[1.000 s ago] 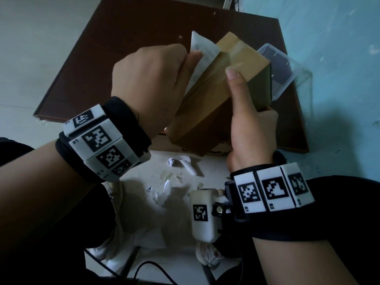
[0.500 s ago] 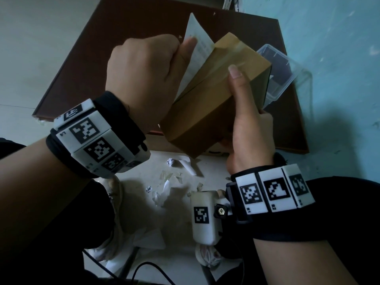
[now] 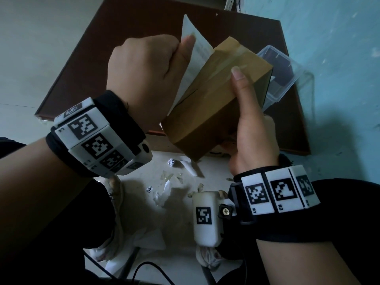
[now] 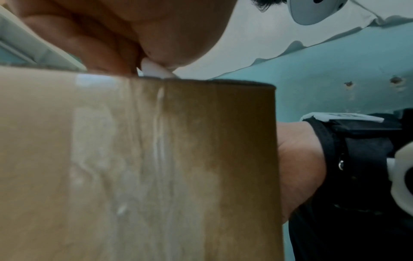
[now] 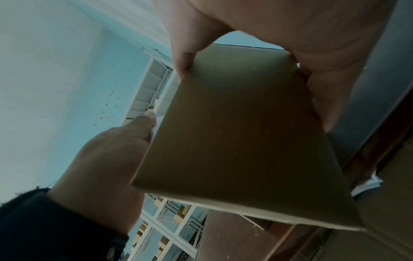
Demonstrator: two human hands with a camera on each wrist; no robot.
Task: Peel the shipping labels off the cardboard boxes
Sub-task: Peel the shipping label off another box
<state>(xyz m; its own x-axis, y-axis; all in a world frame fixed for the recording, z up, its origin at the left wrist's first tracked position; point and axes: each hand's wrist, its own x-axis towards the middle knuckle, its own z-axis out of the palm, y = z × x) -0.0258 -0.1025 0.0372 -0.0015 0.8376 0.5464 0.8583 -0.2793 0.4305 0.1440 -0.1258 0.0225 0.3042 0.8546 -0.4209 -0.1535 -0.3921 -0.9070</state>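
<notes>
The left hand (image 3: pixel 148 75) is clenched round the white paper shipping label (image 3: pixel 195 58), pinching it under the thumb, peeled partly off the brown taped cardboard box (image 3: pixel 213 95). The right hand (image 3: pixel 250 128) grasps that box, thumb along its top, held aloft between both hands.
</notes>
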